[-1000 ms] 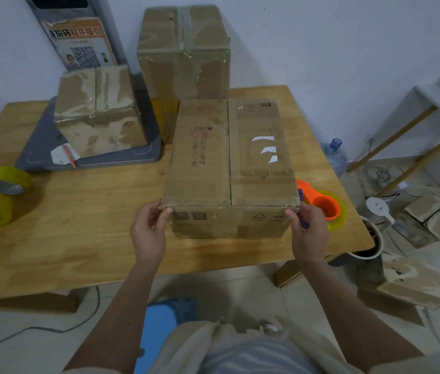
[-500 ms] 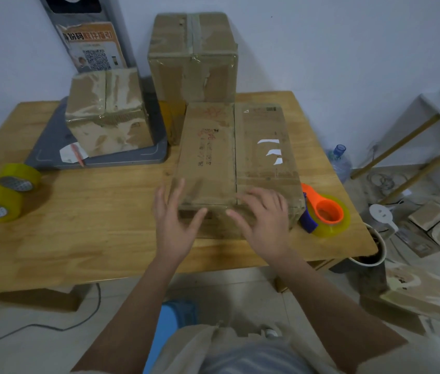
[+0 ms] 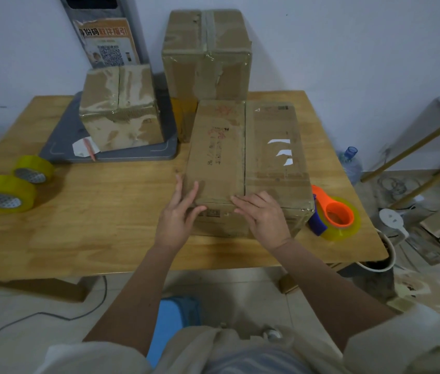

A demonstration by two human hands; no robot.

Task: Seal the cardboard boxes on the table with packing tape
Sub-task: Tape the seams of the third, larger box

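Long box [image 3: 246,163] lies near the table [image 3: 105,228] front edge, w/ bare wood to its left; tape dispenser [image 3: 335,217] just right of it. Your left hand [image 3: 178,217] & right hand [image 3: 263,217] lie flat, fingers straight, pressing the box's near top edge, grasping nothing.

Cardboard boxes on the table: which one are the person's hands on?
The long flat box nearest the person, beside the orange tape dispenser. The left hand and right hand touch its near end; the others stand untouched behind.

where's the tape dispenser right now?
In the head view the orange tape dispenser sits on the wooden table near its right front corner, just right of the big cardboard box that both hands are pressing, close to the right hand.
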